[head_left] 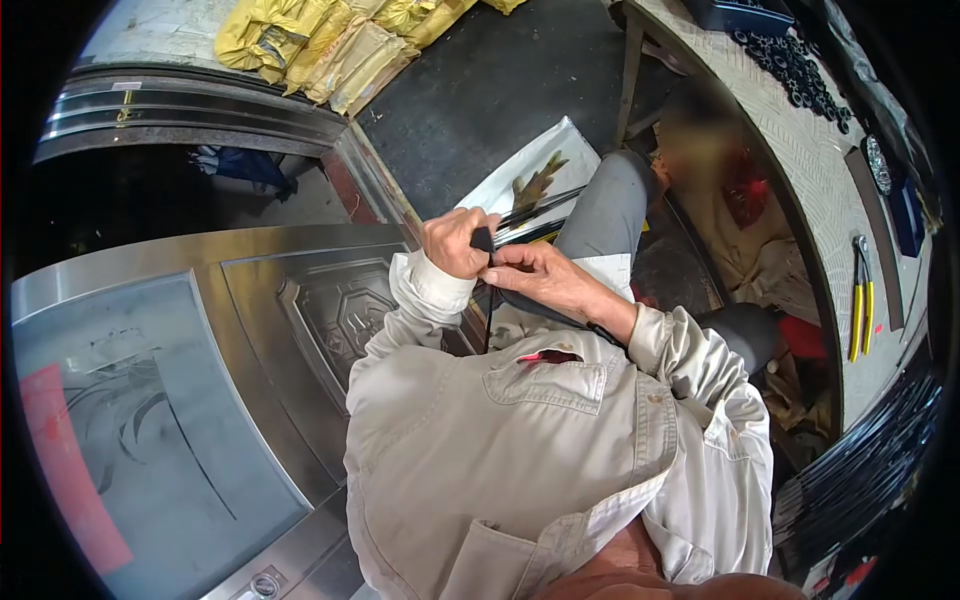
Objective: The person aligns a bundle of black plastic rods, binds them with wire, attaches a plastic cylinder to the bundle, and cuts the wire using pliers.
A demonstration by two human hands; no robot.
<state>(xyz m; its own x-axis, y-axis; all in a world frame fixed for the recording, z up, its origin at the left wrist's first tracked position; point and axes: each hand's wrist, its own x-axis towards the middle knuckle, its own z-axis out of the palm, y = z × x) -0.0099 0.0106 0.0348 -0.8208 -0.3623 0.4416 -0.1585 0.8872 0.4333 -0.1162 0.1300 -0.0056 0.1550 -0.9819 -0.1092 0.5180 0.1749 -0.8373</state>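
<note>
In the head view, my left hand (458, 243) is closed in a fist around a black piece (482, 240) whose blunt end shows beside the fingers. My right hand (545, 277) is right next to it, thumb and fingers pinched together at that piece; what the fingertips hold is hidden. Below the hands hangs a thin black strand (489, 320). Beyond them, several long thin black strips (545, 207) lie over a white sheet (545, 155) with a brown-green print, by my grey-trousered knee (610, 205).
A metal door panel (240, 300) stands at left. Yellow sacks (320, 45) are at the back. The table (800, 190) at right bears small black parts (795, 75), yellow-handled pliers (861, 300) and a dark strip (875, 240). A black strand bundle (870, 470) is at lower right.
</note>
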